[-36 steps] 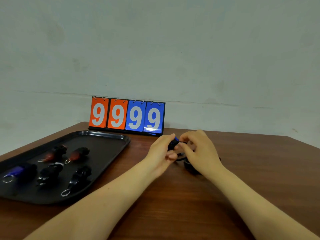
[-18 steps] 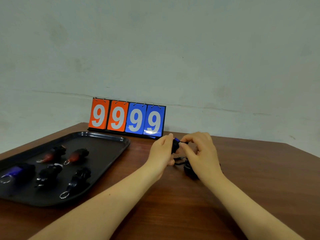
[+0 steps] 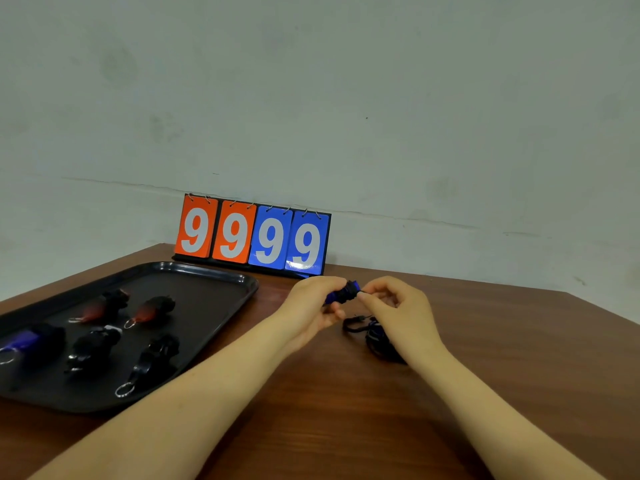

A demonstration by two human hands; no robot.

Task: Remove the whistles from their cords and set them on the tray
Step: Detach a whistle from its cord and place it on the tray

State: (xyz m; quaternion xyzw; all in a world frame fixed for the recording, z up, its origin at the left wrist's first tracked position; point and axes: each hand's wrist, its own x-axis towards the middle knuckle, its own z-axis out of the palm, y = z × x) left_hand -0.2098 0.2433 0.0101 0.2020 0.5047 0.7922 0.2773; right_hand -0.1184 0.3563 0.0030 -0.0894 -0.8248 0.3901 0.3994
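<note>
A: Where is the whistle (image 3: pixel 341 294)?
B: Up over the table (image 3: pixel 346 410). The left hand (image 3: pixel 313 308) holds it tight. The right hand (image 3: pixel 394 306) pinches its end.
A: And the tray (image 3: pixel 207 292)?
B: Off to the left.

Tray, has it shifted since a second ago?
No. The tray keeps its far corner close to the scoreboard, as before.

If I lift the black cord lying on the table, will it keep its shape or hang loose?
Probably it hangs loose: the black cord lies in soft, uneven loops on the table, which suggests it is floppy. It looks thin, so likely light. Part of it is hidden under the right hand, so it may drag or snag there.
</note>
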